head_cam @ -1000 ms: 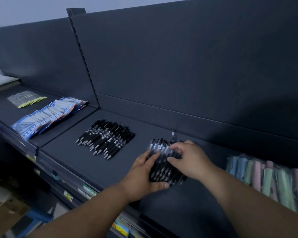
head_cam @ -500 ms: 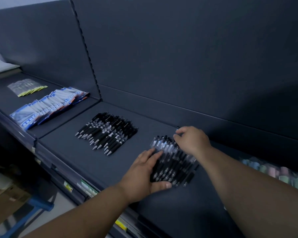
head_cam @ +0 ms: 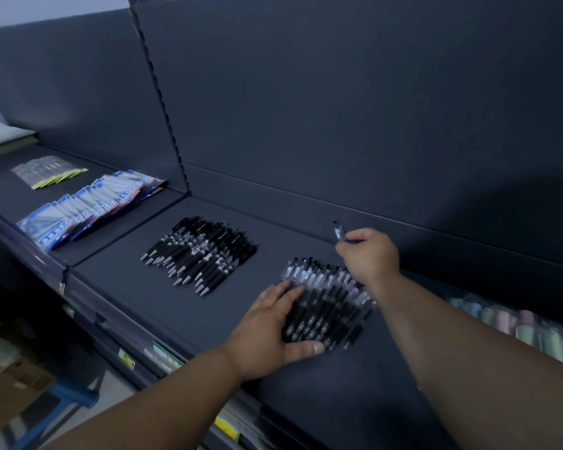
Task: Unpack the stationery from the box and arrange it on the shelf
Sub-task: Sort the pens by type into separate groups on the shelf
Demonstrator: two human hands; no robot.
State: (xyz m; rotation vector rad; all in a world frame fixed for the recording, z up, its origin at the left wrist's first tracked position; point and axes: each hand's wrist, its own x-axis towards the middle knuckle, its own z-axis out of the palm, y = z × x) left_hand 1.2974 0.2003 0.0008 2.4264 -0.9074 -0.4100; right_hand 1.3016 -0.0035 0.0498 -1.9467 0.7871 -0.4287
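The right hand (head_cam: 369, 254) is pinching a single pen (head_cam: 338, 231) just right of centre, barrel pointing up-left, just above the pen pile (head_cam: 332, 303), whose pens are lying lengthwise top to bottom of the frame. The left hand (head_cam: 273, 326), fingers straight, is pressing the pile's left side on the shelf (head_cam: 143, 293). A second pen pile (head_cam: 202, 251) is lying well apart at centre left, obstructing nothing.
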